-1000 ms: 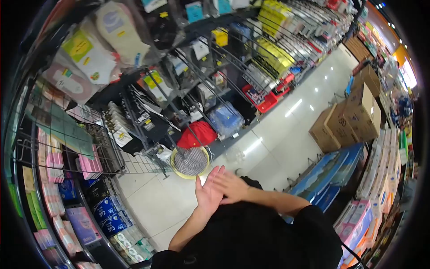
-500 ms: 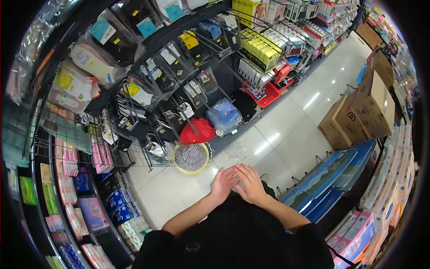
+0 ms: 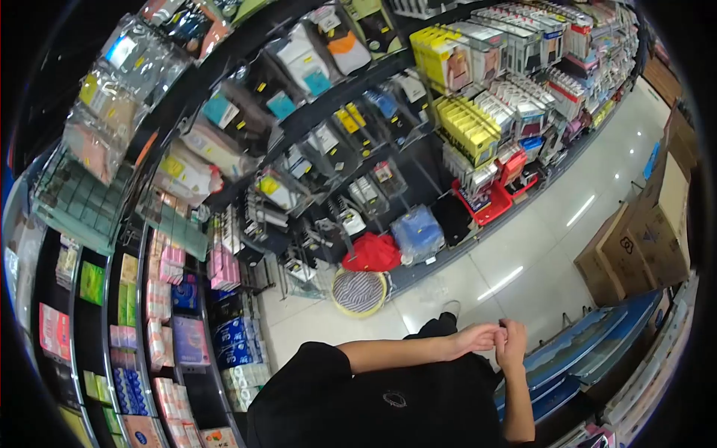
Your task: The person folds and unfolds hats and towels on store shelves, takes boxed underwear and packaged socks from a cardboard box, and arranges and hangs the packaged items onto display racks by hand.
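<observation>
My left hand (image 3: 476,340) reaches in from the left with its fingers drawn together and bent, meeting my right hand (image 3: 511,345) in front of my body. The right hand's fingers are curled and touch the left fingertips. Whether anything small lies between them is hidden. Both hands are over the tiled floor (image 3: 426,299), away from the shelves. Nearest to them are a blue folded board or table (image 3: 586,336) on the right and a yellow-rimmed round basket (image 3: 386,287) with striped cloth in it on the left.
Racks of packaged socks (image 3: 306,63) and boxed goods (image 3: 467,127) fill the far side. A red cap-like item (image 3: 371,252), a bagged blue bundle (image 3: 418,233) and a red tray (image 3: 484,205) sit low down. Cardboard boxes (image 3: 635,246) stand right; tissue packs (image 3: 235,343) line the left shelves.
The view has turned left and tilted up, so shelves shift right and down. My hands have moved right in view, and their fingers are more curled against each other.
</observation>
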### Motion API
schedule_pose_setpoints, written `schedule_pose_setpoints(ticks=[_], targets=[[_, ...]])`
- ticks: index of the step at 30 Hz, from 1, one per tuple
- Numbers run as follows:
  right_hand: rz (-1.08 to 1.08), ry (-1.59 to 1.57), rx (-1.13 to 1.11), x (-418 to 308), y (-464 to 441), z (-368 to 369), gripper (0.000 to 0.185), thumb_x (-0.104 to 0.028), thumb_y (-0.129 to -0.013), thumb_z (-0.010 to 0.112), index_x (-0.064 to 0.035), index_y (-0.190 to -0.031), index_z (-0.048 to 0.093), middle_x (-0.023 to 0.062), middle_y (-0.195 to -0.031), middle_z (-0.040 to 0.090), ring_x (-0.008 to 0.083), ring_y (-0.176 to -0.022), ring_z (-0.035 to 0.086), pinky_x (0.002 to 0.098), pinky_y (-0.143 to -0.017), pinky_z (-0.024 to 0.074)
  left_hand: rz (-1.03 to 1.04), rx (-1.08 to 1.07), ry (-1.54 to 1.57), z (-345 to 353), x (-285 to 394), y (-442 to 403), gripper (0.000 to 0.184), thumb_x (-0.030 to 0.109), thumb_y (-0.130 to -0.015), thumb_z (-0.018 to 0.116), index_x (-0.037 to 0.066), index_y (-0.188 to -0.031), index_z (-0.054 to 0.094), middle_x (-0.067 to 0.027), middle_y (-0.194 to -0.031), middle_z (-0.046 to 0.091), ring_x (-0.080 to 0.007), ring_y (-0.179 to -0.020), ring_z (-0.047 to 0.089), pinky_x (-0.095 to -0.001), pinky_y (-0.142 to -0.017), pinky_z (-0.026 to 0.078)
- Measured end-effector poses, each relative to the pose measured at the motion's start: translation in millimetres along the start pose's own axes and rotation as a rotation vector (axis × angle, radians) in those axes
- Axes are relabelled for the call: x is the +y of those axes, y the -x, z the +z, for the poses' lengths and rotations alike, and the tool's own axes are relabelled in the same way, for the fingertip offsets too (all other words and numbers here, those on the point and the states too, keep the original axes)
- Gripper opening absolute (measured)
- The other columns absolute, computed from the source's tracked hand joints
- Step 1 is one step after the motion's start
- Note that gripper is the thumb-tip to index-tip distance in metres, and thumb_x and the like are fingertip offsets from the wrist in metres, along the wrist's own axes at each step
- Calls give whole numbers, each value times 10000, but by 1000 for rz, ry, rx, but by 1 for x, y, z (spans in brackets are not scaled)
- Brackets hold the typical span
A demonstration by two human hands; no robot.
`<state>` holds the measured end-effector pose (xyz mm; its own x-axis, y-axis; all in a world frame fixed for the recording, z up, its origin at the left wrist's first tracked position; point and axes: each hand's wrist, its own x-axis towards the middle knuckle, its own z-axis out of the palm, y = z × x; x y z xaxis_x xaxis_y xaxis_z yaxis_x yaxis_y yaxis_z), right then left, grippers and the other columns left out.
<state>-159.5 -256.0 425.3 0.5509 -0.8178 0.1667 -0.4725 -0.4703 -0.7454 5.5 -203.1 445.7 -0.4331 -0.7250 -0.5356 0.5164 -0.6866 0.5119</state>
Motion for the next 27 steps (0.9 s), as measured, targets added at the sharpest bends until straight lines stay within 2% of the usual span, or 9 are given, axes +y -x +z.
schedule_pose_setpoints(ticks=[4,6,8,10,14,16,18,22,27], targets=[[165,-181,-136,12,-24,-3,277,-173,-811,570,5,-1021,600,228,-948,631,426,-908,579,456,-787,454,-19,60,-220,-8,26,-29,342,317,-983,471,57,-1167,595,-57,-1169,606,-139,-1085,562,-293,-962,413],[154,-197,-163,28,-41,-1,276,-140,-790,588,7,-1024,602,236,-938,639,423,-897,609,440,-767,482,219,-64,-562,-39,20,-66,214,201,-953,558,31,-1064,629,-32,-1005,642,-107,-973,586,-250,-857,462],[123,-199,-151,40,-60,-7,289,-134,-779,614,1,-1034,609,216,-960,648,400,-914,623,419,-788,495,185,-43,-581,-46,38,-82,190,144,-941,577,-3,-1050,631,-36,-966,652,-101,-900,596,-229,-779,479],[87,-201,-138,56,-84,-13,324,-176,-777,640,-12,-1055,611,190,-972,657,375,-922,634,408,-805,498,325,-120,-675,-56,59,-103,211,157,-942,578,-15,-1053,628,-54,-960,656,-113,-873,604,-246,-758,487],[57,-151,-284,80,-151,-29,361,-224,-783,665,-40,-1088,610,163,-976,663,325,-908,643,397,-793,501,243,-258,-1060,-71,133,-143,234,198,-944,578,-11,-1026,641,-46,-900,665,-99,-842,604,-258,-748,484],[55,-126,-293,83,-183,-40,394,-246,-775,670,-53,-1110,594,158,-951,660,340,-890,638,401,-780,508,208,-253,-1226,-58,180,-151,243,243,-940,579,12,-957,653,-29,-799,646,-91,-750,577,-249,-697,460],[79,-251,-311,81,-214,-55,408,-264,-783,668,-53,-1122,587,155,-972,657,330,-909,635,389,-802,504,158,-356,-1092,-46,221,-160,311,314,-933,559,24,-845,631,-79,-748,657,-163,-708,627,-309,-664,477],[132,-372,-279,93,-254,-73,449,-282,-816,653,-30,-1176,561,152,-1053,645,293,-978,629,367,-860,488,116,-486,-1363,-41,274,-203,353,336,-944,545,36,-762,587,-33,-644,560,-128,-634,520,-310,-614,425],[218,-437,-164,135,-276,-94,497,-302,-823,667,-29,-1218,540,167,-1135,618,272,-1059,601,361,-918,463,73,-601,-1281,-24,304,-271,407,384,-926,572,24,-735,558,-23,-628,508,-127,-626,451,-313,-619,396]])
